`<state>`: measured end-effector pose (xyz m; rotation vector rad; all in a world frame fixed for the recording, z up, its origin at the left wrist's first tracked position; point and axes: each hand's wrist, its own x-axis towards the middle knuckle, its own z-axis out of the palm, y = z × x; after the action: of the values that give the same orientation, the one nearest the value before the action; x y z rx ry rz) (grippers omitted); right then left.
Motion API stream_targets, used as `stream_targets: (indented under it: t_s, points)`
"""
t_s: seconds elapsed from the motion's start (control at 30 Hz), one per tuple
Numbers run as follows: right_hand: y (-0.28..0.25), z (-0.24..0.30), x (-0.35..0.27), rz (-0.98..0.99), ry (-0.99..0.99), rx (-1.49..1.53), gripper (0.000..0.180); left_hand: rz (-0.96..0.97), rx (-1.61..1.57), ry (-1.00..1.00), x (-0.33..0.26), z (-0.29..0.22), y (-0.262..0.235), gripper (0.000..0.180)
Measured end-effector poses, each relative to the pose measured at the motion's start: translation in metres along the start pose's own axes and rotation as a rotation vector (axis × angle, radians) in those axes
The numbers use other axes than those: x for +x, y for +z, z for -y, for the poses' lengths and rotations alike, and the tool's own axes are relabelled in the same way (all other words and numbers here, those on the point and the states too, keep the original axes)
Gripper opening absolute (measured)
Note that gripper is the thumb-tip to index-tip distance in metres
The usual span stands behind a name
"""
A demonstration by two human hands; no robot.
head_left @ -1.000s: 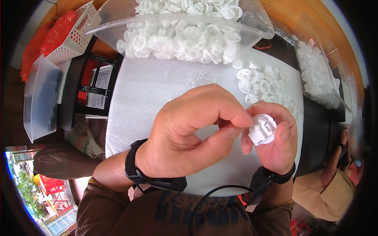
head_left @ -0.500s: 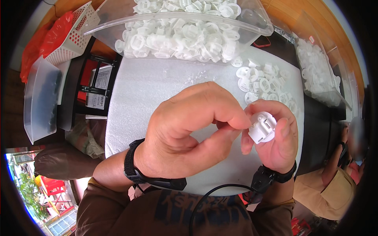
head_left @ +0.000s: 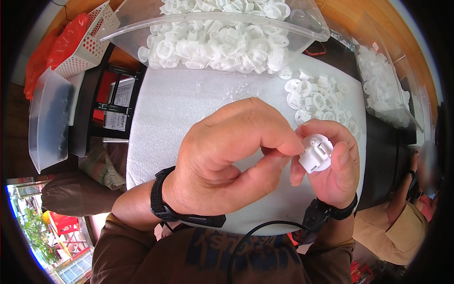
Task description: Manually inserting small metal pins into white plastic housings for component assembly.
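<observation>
Between the fingers of my right hand (head_left: 333, 175) sits a white round plastic part (head_left: 317, 153), its moulded side with slots and a small post facing up. My left hand (head_left: 231, 156) is closed, thumb and index finger pinched together at the part's left edge. Whatever lies in that pinch is hidden or too small to name. Beyond my right hand, a loose pile of similar white plastic parts (head_left: 319, 100) is spread on the white foam sheet (head_left: 161, 118). Several tiny clear pieces (head_left: 242, 90) lie on the sheet farther back.
A large clear bin (head_left: 213, 21) full of white parts stands at the back. Another clear bin (head_left: 383, 85) of white pieces is at right. To the left are a white perforated basket (head_left: 90, 45) with a red bag and a translucent tub (head_left: 49, 123). A person's arm (head_left: 402, 196) shows at far right.
Almost nothing differs. Both hands and the white part keep nearly the same place, with only a very slight shift of the left fingers at the part's edge.
</observation>
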<state>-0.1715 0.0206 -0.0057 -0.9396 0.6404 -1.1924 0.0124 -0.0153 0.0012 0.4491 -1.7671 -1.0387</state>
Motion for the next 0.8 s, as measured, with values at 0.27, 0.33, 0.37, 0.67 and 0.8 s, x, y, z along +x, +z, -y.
stream_targets:
  t_s: [0.27, 0.33, 0.37, 0.67, 0.8]
  points:
    - [0.0012, 0.001, -0.0006, -0.007, 0.021, -0.002, 0.047, 0.028, 0.12, 0.067, 0.0017, -0.002, -0.0019, 0.019]
    - [0.0013, 0.0017, -0.001, -0.022, 0.021, -0.014, 0.048, 0.042, 0.105, 0.067, 0.0017, -0.0004, -0.0012, 0.02]
    - [0.001, 0.0022, -0.0012, -0.026, 0.021, -0.014, 0.048, 0.019, 0.103, 0.084, 0.0008, 0.0018, -0.0005, 0.02]
    - [-0.0005, 0.0013, -0.0003, -0.037, 0.051, 0.005, 0.049, 0.022, 0.093, 0.062, 0.0006, 0.0018, -0.0004, 0.021]
    - [0.0009, 0.003, -0.0007, -0.026, 0.047, -0.009, 0.048, 0.003, 0.109, 0.072, 0.0002, 0.0001, 0.0013, 0.021]
